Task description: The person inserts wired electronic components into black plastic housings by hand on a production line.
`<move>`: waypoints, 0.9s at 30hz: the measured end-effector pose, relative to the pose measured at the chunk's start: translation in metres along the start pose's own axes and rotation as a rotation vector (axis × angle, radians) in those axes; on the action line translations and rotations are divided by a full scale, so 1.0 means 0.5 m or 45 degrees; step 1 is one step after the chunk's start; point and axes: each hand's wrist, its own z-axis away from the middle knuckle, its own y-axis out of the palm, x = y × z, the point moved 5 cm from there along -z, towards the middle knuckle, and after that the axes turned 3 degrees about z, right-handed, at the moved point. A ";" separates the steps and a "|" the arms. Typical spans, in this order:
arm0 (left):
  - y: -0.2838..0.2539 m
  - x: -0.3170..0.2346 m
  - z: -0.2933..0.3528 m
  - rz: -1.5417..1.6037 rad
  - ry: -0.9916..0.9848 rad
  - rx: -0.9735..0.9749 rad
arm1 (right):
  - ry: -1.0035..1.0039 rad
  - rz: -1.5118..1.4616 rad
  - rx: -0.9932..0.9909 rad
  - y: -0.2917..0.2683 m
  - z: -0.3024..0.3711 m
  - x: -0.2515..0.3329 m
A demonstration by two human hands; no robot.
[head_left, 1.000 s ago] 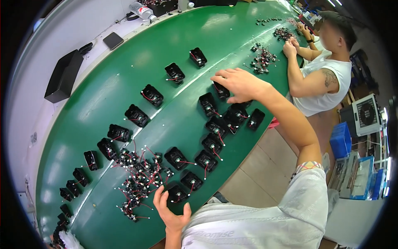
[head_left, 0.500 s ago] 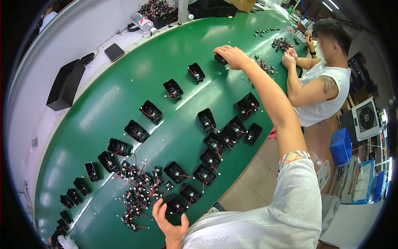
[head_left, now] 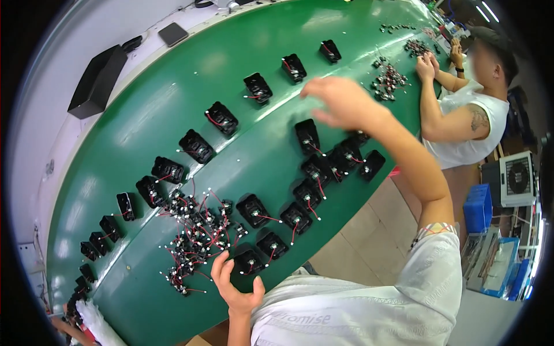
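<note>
My right hand hangs over the middle of the green table, somewhat blurred, with thumb and fingers apart and nothing visible between them. Beyond it stands a small black plastic housing, the farthest of a long row. Below the fingers is another black housing in the near cluster. My left hand is open at the table's near edge, beside a housing with red wires. Just past its fingertips lies a heap of small wired circuit parts. My right forearm hides part of the near cluster.
A co-worker in a white sleeveless top handles small parts at the right, by another pile of wired parts. A black open box and a phone rest on the left ledge. A blue crate stands at right.
My right hand has let go of the farthest black housing and moved back nearer; that housing stays on the table. My left hand keeps its open pose. The whole view has shifted slightly.
</note>
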 end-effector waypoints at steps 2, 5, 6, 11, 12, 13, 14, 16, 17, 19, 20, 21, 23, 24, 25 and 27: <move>-0.007 0.004 0.004 0.007 -0.003 -0.011 | -0.082 0.121 -0.018 -0.002 0.028 0.078; -0.003 0.002 0.008 0.037 -0.018 -0.009 | 0.020 0.054 0.011 0.023 0.032 0.082; -0.002 0.001 0.009 0.043 -0.010 -0.008 | 0.079 0.030 0.065 0.031 0.028 0.073; -0.007 -0.001 0.015 -0.011 0.000 -0.023 | 0.214 0.007 0.099 0.061 0.023 0.079; -0.008 0.000 0.016 -0.013 0.003 -0.023 | 0.214 0.005 0.096 0.063 0.023 0.082; -0.009 0.001 0.017 -0.018 0.001 -0.026 | 0.257 -0.005 0.072 0.063 0.023 0.082; -0.009 0.003 0.015 -0.021 0.003 -0.030 | 0.301 -0.013 0.046 0.062 0.023 0.082; -0.010 0.004 0.014 -0.019 0.006 -0.023 | 0.309 -0.052 0.002 0.064 0.021 0.105; -0.008 0.003 0.014 -0.011 0.004 -0.014 | 0.320 -0.088 -0.034 0.064 0.022 0.114; -0.005 0.002 0.010 -0.018 0.005 -0.001 | 0.311 -0.055 0.000 0.069 0.014 0.123; -0.003 0.003 0.008 -0.025 0.003 0.007 | 0.298 -0.019 0.035 0.071 0.011 0.125; -0.001 0.002 0.007 -0.020 0.013 0.013 | 0.273 0.015 0.027 0.077 0.009 0.121; 0.002 0.004 0.009 -0.013 -0.014 -0.002 | 0.268 0.042 0.014 0.079 0.011 0.101; 0.003 0.004 0.009 -0.008 -0.002 -0.001 | 0.253 0.067 0.006 0.076 0.011 0.089; 0.002 0.005 0.009 -0.016 -0.018 0.000 | 0.291 0.075 -0.032 0.068 0.008 0.065; -0.001 0.008 0.009 -0.048 -0.044 -0.003 | 0.404 0.036 -0.075 0.047 -0.020 -0.002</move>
